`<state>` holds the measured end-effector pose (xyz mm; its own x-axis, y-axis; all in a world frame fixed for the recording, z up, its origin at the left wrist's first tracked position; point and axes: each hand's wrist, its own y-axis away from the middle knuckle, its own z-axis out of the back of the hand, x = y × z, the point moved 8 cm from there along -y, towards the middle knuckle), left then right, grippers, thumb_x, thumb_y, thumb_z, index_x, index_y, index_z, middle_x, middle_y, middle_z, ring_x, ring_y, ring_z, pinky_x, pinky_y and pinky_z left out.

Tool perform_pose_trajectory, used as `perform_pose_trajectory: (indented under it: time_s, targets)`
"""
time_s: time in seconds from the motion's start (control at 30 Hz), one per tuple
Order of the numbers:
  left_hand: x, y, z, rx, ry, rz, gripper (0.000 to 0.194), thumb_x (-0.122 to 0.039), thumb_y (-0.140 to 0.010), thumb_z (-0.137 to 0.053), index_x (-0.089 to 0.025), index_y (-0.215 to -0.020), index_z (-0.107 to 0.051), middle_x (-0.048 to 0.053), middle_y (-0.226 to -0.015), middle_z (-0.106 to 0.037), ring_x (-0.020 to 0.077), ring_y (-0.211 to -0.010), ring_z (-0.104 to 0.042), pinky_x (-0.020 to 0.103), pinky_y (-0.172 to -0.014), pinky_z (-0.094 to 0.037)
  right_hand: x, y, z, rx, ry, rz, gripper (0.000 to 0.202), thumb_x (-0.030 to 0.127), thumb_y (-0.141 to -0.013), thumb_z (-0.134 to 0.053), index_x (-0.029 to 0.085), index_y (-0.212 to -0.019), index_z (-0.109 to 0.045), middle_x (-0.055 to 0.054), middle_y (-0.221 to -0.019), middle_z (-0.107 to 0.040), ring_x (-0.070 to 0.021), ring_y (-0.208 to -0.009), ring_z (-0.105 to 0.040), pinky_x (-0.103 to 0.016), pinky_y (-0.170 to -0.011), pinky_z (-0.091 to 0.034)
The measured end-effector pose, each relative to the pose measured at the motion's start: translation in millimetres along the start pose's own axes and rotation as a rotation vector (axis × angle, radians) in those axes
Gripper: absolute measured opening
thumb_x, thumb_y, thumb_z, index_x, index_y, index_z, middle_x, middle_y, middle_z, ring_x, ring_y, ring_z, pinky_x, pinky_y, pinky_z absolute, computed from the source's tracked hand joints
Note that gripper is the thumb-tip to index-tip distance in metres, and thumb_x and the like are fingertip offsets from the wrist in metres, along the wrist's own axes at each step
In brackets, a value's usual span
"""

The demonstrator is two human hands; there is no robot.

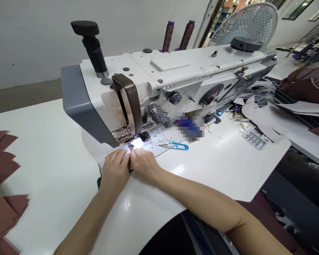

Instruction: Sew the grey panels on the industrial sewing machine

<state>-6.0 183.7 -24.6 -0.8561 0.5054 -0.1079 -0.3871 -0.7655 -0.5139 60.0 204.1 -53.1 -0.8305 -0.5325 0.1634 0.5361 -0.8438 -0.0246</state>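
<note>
Both hands are together at the needle end of a white sewing machine (pixel 146 67). My left hand (pixel 115 167) lies left of the presser foot (pixel 130 144), its fingers bent and pressed down. Against it, my right hand (pixel 145 163) is closed, thumb and forefinger together just in front of the foot. Whatever they pinch is mostly covered by the fingers; only a sliver of brownish material shows between them. A small lamp lights the needle area. Blue-handled thread snips (pixel 178 146) lie on the bed to the right of my right hand.
Stacked reddish-brown cut pieces (pixel 2 212) lie at the left of the white table (pixel 55 156). Two brown thread spools (pixel 168 37) and a fan (pixel 247 24) stand behind the machine. On the right are white scraps (pixel 257 113) and a brown bundle (pixel 303 83). A blurred patch hides something beside the machine.
</note>
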Motion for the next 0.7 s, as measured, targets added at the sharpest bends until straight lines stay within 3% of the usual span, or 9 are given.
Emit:
perform_pose_trajectory:
  time_s: [0.13,0.47,0.7]
  targets:
    - [-7.2,1.9,1.3,-0.025,-0.046,-0.033,0.022,-0.008,-0.085,-0.042,-0.014,-0.091,-0.062,0.010,-0.095,-0.067,0.0238,-0.095,-0.059,0.037,-0.080,-0.048,-0.1,0.3,0.9,-0.006,-0.003,0.012,0.024,0.008,-0.091,-0.032,0.013,-0.092,-0.055,-0.009,-0.084,-0.058,-0.0198,-0.076,-0.053,-0.027,-0.055,-0.040]
    - [6.2,4.7,-12.4,0.021,-0.038,-0.067,0.033,-0.008,-0.085,-0.037,-0.009,-0.106,-0.062,0.015,-0.110,-0.065,0.0254,-0.109,-0.056,0.042,-0.095,-0.046,-2.8,0.4,1.0,-0.016,0.008,-0.010,0.024,0.008,-0.090,-0.033,0.014,-0.101,-0.054,-0.009,-0.091,-0.059,-0.0187,-0.080,-0.053,-0.026,-0.055,-0.039]
    - [26.2,3.9,-20.8,0.068,0.028,0.035,0.040,-0.007,-0.084,-0.032,-0.009,-0.112,-0.061,0.014,-0.119,-0.061,0.0252,-0.116,-0.052,0.043,-0.098,-0.046,-5.6,-0.5,0.8,-0.013,0.017,-0.032,0.021,0.007,-0.088,-0.035,0.016,-0.094,-0.053,-0.007,-0.086,-0.059,-0.0183,-0.076,-0.052,-0.026,-0.054,-0.035]
